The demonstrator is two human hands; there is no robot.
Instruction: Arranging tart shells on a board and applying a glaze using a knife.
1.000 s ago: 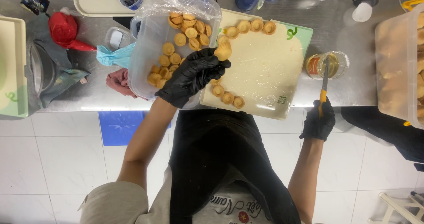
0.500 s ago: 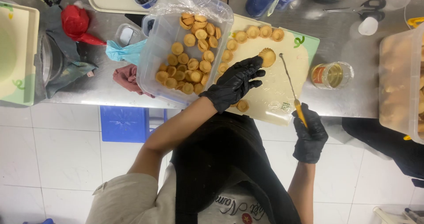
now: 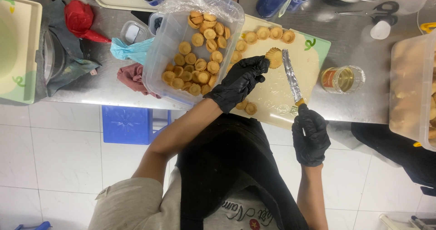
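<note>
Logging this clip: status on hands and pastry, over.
Left hand holds tart shell over cutting board. Right hand grips knife, blade beside shell. Nothing in between.

We get bright, even overhead light. Glare streaks the steel counter [image 3: 359, 39] and washes out the white bottle cap [image 3: 380, 29]. Soft shadows sit under the clear tub [image 3: 163, 62]. The black gloves lose detail. Focus is decent at center; the right-edge container [image 3: 411, 89] looks hazy, and we see mild wide-angle stretch at the corners.
</note>
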